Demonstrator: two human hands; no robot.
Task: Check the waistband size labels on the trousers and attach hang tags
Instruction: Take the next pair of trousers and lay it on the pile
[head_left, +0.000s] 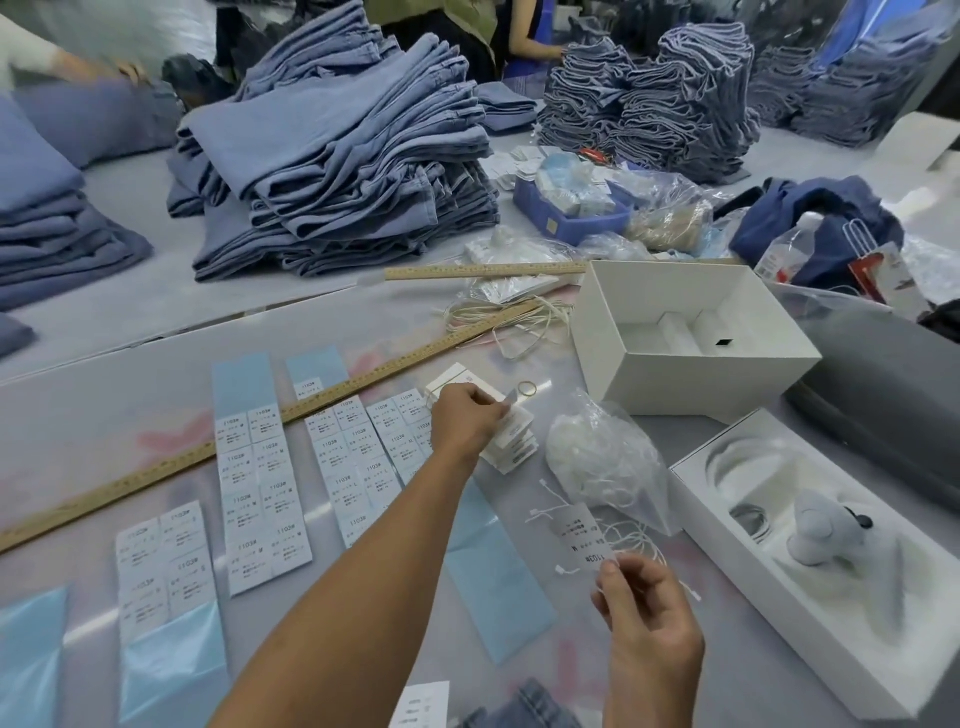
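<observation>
The left hand (467, 418) reached forward across the desk (156, 405), its fingers curled round a white hang tag pulled from a small stack of tags (511, 447) lying just right of the sticker sheets (265, 499). The right hand (647, 618), nearer the body, pinched a label (582, 535) printed "1103#" between thumb and fingertips, with thin white strings (631, 535) trailing from it. A clear bag of strings (605, 457) sat just beyond that label. 2 wooden rulers (156, 470) lay on the desk, 1 slanting over the sticker sheets. A rubber band (528, 388) rested beside the tags. An open white box (691, 338) stood to the right, and another box (810, 551) holding a pale device lay nearer. Folded blue trousers (337, 156) were piled high at the far side of the desk, well apart from both hands. A scrap of denim (530, 709) showed at the bottom edge.
</observation>
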